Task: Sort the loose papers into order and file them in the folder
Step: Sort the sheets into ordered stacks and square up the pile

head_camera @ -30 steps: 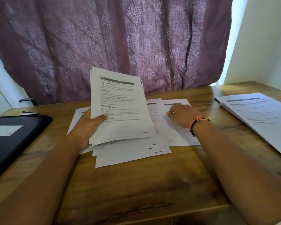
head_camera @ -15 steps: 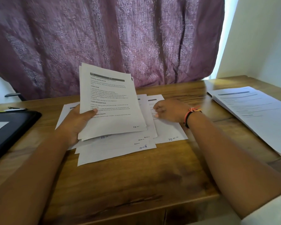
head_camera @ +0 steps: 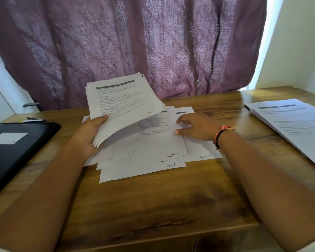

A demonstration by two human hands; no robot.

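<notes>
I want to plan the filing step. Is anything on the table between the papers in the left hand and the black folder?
Nothing visible does. Only bare table lies between the held papers in the left hand and the black folder. The folder's cover is shut, though.

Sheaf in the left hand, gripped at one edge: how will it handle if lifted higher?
Likely floppy: the sheaf, held by the left hand at its near-left edge, visibly bows. Probably apt to fan out, since its sheet edges are staggered near the grip. Likely light; one hand carries it.
</notes>
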